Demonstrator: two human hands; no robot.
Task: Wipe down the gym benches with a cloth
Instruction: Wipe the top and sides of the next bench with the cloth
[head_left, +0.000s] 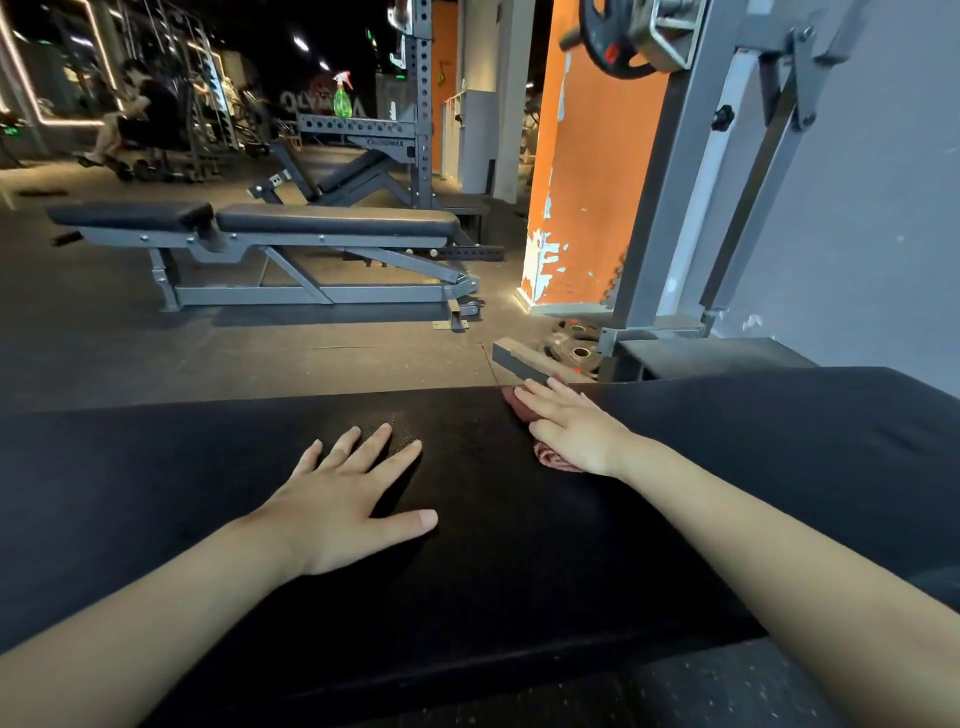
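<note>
Grips apart: left hand (337, 499) flat on table (519, 561), right hand (576, 431) pressing cloth (555, 458) at far edge; overshoot could drop cloth

Both arms extended forward, left hand (345, 496) flat with fingers spread, right hand (574, 434) flat, fingers straight
</note>
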